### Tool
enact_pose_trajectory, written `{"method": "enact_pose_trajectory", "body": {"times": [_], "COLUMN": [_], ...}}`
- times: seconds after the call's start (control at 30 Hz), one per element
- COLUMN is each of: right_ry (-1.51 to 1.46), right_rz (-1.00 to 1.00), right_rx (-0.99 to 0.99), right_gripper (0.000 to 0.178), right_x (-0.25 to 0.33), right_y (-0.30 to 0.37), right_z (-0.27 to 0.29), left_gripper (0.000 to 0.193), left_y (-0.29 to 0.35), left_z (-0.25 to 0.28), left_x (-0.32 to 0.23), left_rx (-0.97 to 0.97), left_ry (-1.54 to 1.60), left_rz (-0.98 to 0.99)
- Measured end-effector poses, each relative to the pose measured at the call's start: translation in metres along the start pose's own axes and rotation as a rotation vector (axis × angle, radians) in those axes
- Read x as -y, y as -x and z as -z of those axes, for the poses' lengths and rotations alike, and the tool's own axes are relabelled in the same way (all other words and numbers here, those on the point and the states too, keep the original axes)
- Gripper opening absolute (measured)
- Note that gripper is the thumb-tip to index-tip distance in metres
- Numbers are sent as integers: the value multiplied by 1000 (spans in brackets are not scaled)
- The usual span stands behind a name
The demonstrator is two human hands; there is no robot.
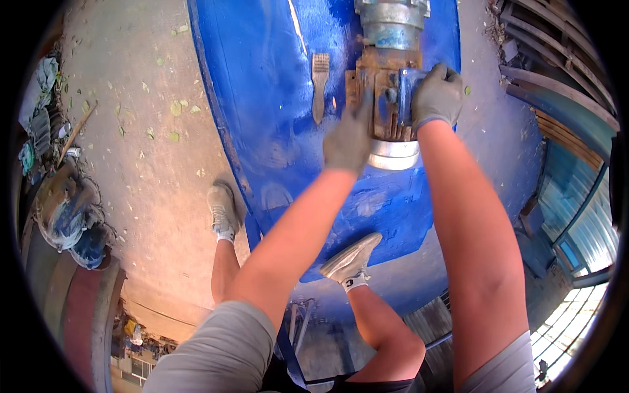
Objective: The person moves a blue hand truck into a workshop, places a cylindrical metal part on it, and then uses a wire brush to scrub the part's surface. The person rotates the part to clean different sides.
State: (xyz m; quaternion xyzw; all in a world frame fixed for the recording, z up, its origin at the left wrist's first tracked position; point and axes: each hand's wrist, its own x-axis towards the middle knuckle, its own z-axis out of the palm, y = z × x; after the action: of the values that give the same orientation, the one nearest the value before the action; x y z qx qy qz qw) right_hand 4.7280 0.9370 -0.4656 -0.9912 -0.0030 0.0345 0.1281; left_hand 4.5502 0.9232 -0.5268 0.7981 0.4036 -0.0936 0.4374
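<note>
An electric motor (386,121) with a rusty finned body and a silver end cap (394,156) lies on a blue-painted table. A blue box (409,92) sits on its right side. My left hand (347,141), in a grey glove, rests along the motor's left side, its slightly blurred fingers stretched out. Against the right edge of the blue box is my gloved right hand (438,97), fingers curled closed; what they hold, if anything, is hidden. Left of the motor lies a brush (319,88) with a wooden handle.
The blue table (268,141) has a raised, worn left edge. My right shoe (354,257) is up on its near part, while my left shoe (223,206) is on the concrete floor (157,170). Scrap and dirty round parts (62,206) line the left; curved metal pieces (557,92) stand right.
</note>
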Motion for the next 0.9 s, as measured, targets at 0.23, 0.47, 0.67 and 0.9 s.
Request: {"method": "enact_pose_trajectory", "body": {"times": [0.23, 0.47, 0.67, 0.9], "right_ry": [28, -47, -28, -10], "right_rz": [-10, -8, 17, 39], "right_rx": [3, 29, 37, 48], "right_gripper": [55, 62, 61, 62], "right_x": [-7, -9, -5, -5], "right_y": [0, -6, -6, -9], "right_z": [3, 3, -1, -1], "left_gripper": [71, 58, 48, 47], "left_y": [3, 11, 77, 101], "left_z": [14, 7, -51, -61], "left_x": [-4, -2, 23, 31], "left_rx": [-22, -106, -15, 93], "left_ry": [64, 390, 1125, 1200], "left_rz": [-42, 33, 301, 434]}}
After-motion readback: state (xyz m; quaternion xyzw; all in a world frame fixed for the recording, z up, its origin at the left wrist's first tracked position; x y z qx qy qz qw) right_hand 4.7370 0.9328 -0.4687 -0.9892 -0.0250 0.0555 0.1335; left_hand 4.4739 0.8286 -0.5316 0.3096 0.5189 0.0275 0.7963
